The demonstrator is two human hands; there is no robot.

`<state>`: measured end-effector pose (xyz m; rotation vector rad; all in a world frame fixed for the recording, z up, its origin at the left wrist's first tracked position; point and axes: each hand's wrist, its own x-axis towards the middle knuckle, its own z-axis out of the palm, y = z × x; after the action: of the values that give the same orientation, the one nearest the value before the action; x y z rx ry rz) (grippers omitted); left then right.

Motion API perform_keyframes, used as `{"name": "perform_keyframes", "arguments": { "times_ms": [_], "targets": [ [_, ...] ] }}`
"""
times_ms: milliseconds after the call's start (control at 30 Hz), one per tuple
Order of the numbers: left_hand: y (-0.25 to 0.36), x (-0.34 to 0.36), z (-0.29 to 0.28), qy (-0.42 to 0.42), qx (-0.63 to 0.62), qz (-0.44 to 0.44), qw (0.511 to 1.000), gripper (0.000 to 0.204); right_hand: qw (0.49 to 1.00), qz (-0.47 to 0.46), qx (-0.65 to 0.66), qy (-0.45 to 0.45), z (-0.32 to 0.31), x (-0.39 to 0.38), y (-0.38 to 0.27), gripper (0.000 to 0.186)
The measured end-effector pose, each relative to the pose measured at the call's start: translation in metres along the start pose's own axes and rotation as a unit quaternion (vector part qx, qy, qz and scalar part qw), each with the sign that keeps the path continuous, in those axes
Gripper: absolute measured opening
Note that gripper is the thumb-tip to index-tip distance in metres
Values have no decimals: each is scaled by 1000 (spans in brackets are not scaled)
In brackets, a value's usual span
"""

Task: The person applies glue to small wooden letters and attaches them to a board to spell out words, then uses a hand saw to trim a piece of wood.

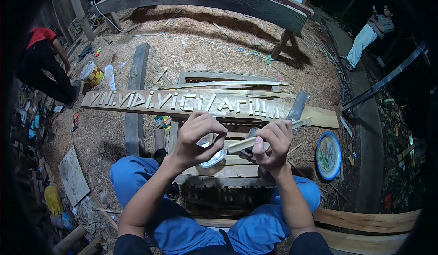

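Note:
My right hand (276, 146) pinches a thin pale wooden strip (242, 144) between thumb and fingers, its near end pointing toward my left hand. My left hand (197, 137) is curled into a ring, thumb and fingertips closed together; anything between them is too small to make out. Below it stands a white plastic tub (213, 158), partly covered by the hand. Just beyond both hands lies a long wooden board (155, 110) with small wood pieces laid on it as letters. A flat grey blade-like piece (298, 105) rests across the board's right part.
A slatted wooden pallet (242, 181) sits under the work. To the right is a blue-rimmed round tray (340, 157); at left, a dark beam (137, 72) and a yellow-red bucket (92, 74). One person (45, 61) bends at far left, another (372, 31) stands at far right.

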<state>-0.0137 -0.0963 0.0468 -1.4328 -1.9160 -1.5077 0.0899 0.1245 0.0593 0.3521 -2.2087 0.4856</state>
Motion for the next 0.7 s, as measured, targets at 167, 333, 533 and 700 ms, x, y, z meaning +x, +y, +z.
{"name": "perform_keyframes", "arguments": {
  "times_ms": [167,333,533,700],
  "targets": [
    [-8,0,-4,22,-15,-17,999,18,999,-23,29,14,-4,1,-2,8],
    [-3,0,-1,11,-2,-25,1000,20,999,-25,23,30,-2,1,1,8],
    [-3,-1,2,7,6,-12,1000,24,999,-7,3,36,-7,-1,3,12],
    [0,-3,4,-4,0,-22,1000,21,997,-8,-9,74,-9,-1,5,10]
  ]
}}
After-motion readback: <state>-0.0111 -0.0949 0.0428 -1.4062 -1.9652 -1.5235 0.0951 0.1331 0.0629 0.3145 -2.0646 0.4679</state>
